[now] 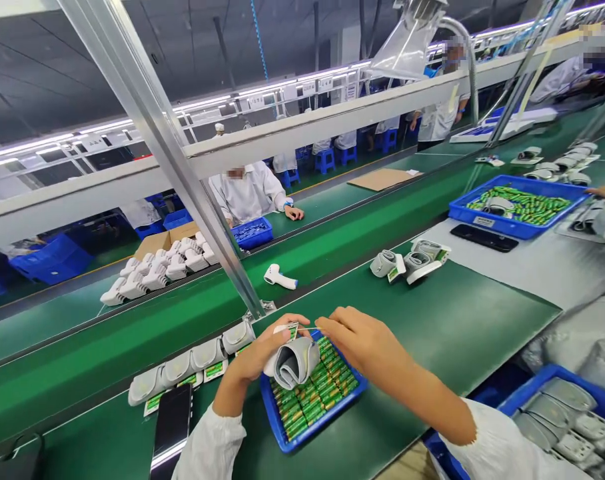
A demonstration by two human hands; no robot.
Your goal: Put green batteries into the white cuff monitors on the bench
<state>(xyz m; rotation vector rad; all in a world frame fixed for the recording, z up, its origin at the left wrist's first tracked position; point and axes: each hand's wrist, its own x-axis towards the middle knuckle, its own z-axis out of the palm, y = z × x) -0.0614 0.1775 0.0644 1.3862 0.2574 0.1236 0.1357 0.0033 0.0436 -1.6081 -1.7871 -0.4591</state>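
My left hand [257,353] is shut on a grey fabric wrist cuff [293,363], which has a small green-printed card [291,330] at its top end. The cuff hangs over a blue plastic tray [307,427] packed with green-wrapped batteries [317,390]. My right hand [362,340] sits just right of the cuff above the tray, and I see nothing in it. Left of the tray, a row of white wrist blood pressure monitors [190,357] lies on the green belt, with printed cards beside them.
A black phone [171,427] lies left of the tray. A blue bin of grey monitors [557,417] sits at lower right. Farther up are cuffs [410,261], a white thermometer [280,275], a battery tray [517,207] and a co-worker [247,193] across the belts.
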